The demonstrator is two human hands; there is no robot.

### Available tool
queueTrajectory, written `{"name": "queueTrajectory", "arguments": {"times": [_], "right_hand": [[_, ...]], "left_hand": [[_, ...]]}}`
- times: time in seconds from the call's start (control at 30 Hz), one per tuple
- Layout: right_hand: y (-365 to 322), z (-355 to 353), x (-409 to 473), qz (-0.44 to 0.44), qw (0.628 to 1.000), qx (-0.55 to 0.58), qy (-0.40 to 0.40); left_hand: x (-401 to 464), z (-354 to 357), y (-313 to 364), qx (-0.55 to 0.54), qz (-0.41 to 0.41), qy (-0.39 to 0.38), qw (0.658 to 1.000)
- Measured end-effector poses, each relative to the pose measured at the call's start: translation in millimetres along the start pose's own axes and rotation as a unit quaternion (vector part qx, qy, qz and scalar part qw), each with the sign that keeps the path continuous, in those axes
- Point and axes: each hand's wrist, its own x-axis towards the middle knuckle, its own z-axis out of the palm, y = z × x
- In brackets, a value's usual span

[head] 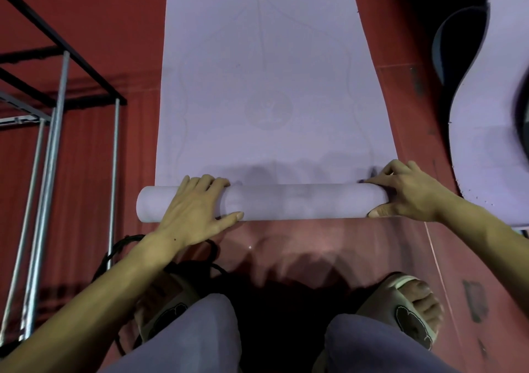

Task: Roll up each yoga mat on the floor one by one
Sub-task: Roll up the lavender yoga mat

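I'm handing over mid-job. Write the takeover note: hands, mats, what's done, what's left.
Left hand lies flat on the roll, near its left end. Right hand grips the roll's right end, thumb under.
The lilac yoga mat is only begun: a short roll at the near end, most of it flat on the red floor.
Second mat lies unrolled and wavy at right.
Left: finish this roll, then that one.

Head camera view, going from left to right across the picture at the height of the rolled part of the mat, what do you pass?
Metal rack legs → left hand on the roll → bare middle of the rolled mat → right hand gripping the roll's end → second purple mat at the far right.
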Motion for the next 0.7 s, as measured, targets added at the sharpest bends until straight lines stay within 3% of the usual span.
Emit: {"name": "queueTrajectory", "arguments": {"times": [0.17, 0.3, 0.53, 0.7], "right_hand": [[-16.9, -13.3, -3.6, 0.007, 0.999, -0.041, 0.003], [-16.4, -8.0, -10.7, 0.015, 0.998, 0.023, 0.051], [-35.8, -10.1, 1.3, -0.007, 0.998, 0.017, 0.062], [-75.1, -2.9, 6.4, -0.047, 0.989, 0.021, 0.137]], "left_hand": [[-3.8, -0.8, 6.4, 0.094, -0.009, 0.032, 0.995], [2.8, -2.9, 9.2, 0.108, -0.021, 0.063, 0.992], [18.3, -8.2, 6.2, 0.115, -0.056, 0.038, 0.991], [26.6, -13.5, 4.3, 0.094, -0.081, 0.005, 0.992]]}}
